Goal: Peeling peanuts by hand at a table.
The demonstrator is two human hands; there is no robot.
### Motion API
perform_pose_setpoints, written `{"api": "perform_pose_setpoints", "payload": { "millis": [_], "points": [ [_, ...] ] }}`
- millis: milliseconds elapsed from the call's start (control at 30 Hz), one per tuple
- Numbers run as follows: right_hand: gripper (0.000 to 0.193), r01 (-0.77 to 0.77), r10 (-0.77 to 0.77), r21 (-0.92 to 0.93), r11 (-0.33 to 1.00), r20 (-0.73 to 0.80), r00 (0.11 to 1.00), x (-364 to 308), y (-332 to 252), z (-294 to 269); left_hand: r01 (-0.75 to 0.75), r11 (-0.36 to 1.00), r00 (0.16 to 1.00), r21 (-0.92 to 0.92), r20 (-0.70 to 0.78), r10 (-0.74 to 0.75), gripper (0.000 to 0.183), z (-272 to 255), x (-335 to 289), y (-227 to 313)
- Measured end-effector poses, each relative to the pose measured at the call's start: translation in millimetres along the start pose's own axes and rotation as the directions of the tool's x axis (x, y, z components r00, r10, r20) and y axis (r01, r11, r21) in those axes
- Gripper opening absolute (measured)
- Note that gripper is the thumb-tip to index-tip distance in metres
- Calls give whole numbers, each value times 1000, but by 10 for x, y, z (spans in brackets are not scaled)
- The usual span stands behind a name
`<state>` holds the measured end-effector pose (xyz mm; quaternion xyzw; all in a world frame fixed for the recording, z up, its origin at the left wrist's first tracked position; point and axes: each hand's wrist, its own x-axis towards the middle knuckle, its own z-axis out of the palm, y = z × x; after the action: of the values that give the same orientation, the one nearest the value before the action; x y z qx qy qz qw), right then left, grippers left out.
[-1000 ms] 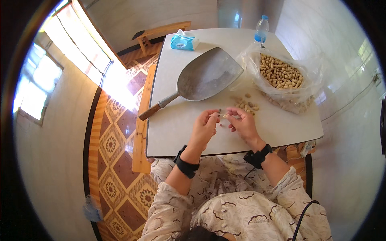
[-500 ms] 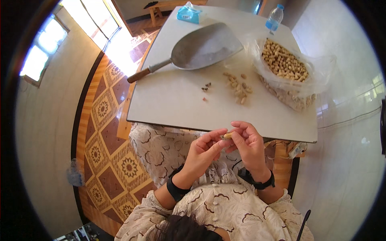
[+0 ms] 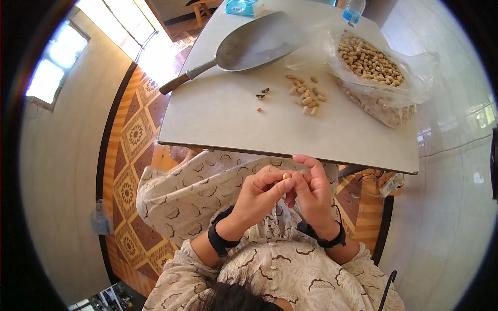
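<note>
A peanut [image 3: 287, 177] is pinched between my two hands, just off the near edge of the table. My left hand [image 3: 265, 187] grips it with thumb and forefinger. From the other side my right hand [image 3: 309, 187] presses its thumb and fingers on it, hiding most of the shell. Several loose unshelled peanuts [image 3: 307, 95] lie in a small heap on the table ahead. Left of them are dark shell pieces [image 3: 263, 94] and one small reddish kernel [image 3: 259, 109]. An opened clear plastic bag [image 3: 415, 72] full of peanuts [image 3: 371, 61] stands at the right.
A large metal scoop [image 3: 254, 44] with a wooden handle lies across the table [image 3: 218, 127], its handle over the left edge. At the back are a blue tissue pack [image 3: 241, 7] and a water bottle [image 3: 354, 11]. The wall [image 3: 451, 135] rises close on the right.
My hands have drawn closer together around the peanut, which now shows end-on. The view has shifted, so the table sits higher, and my leg has swung out to the left.
</note>
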<state>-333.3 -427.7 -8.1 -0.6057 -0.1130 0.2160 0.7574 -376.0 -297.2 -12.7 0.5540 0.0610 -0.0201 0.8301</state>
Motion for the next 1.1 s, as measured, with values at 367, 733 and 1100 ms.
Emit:
{"api": "perform_pose_setpoints", "payload": {
  "millis": [367, 733, 1100],
  "points": [
    [39, -13, 2, 52, 999, 203, 979, 222, 18, 197, -199, 975, 967, -102, -182, 178, 22, -75, -36, -37],
    [32, 209, -154, -336, 919, 182, 971, 350, 105, 211, -160, 969, 979, -188, -158, 131, 26, -220, 61, -144],
    [30, 344, -337, -615, 710, 132, 932, 433, 80, 357, -313, 931, 877, 190, -319, 360, 17, -221, 200, -252]
  ]
}}
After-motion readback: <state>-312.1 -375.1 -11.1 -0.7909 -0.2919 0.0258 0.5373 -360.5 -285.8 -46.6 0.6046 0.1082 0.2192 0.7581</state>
